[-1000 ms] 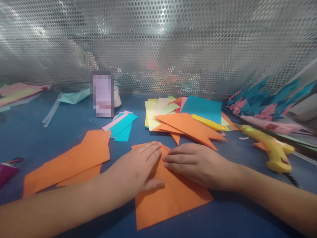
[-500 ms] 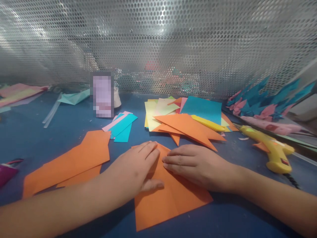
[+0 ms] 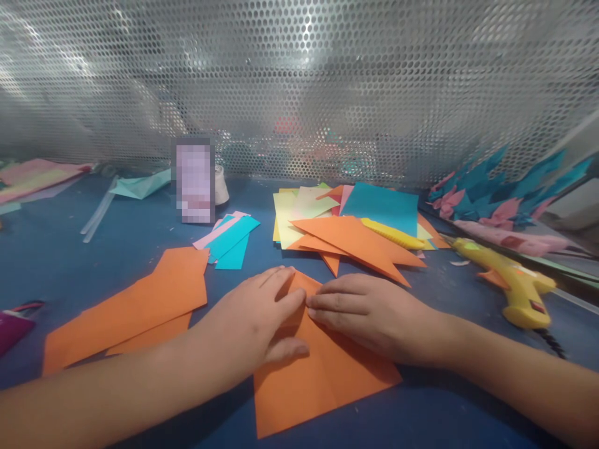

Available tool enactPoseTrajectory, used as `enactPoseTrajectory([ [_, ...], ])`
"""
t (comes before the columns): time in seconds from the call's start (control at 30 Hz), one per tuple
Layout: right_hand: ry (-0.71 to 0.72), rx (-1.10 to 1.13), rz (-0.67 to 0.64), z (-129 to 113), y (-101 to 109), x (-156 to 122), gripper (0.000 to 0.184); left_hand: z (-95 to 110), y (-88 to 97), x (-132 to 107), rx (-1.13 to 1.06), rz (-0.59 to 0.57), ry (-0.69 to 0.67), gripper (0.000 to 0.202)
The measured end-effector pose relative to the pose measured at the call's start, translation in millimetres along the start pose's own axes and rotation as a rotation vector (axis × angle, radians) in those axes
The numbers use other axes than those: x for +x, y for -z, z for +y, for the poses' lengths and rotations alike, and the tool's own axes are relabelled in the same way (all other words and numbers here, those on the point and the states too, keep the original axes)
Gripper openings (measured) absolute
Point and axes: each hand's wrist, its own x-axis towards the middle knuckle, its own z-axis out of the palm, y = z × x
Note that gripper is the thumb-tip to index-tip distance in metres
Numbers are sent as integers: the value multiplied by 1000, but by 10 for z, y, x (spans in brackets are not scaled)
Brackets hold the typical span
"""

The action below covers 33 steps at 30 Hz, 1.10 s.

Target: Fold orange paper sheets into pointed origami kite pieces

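Blue table [image 3: 421,411] below and perforated metal wall [image 3: 299,81] beyond, as seen from the head camera. Flat on the table at the near middle, under both hands, an orange sheet [image 3: 322,377] with a faint crease in its near part.

Over the left side of the sheet, the left hand [image 3: 262,318]: palm down, forefinger a little apart from the other fingers, thumb spread wide, with no grip in sight. Over the right edge of the sheet, the right hand [image 3: 374,318]: also palm down, fingers nearly straight and close together, pointing toward the left hand, thumb hidden. Very narrow gap between the fingertips of the two; impossible to tell whether touching.

Left of the sheet, overlapping orange papers [image 3: 154,287], partly behind the left forearm. Behind the sheet and to its left, blue and pink strips [image 3: 234,240]; farther back, a pixelated upright panel [image 3: 194,181] beside a white object [image 3: 221,187]. Straight behind the sheet, a paper pile [image 3: 306,202] topped with orange points [image 3: 355,243] and a yellow tool [image 3: 392,234]. Right of the sheet, well apart, a yellow glue gun [image 3: 519,280]; beyond it, blue and pink paper shapes [image 3: 498,193].
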Motion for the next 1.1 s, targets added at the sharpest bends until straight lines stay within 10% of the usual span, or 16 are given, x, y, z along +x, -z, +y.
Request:
enactPoseTrajectory([
  [0.83, -4, 54, 77, -18, 53, 78, 31, -63, 29, 31, -23, 6, -61, 41],
  [1.1, -313, 108, 118, -109, 70, 114, 25, -74, 35, 38, -35, 32, -78, 56],
])
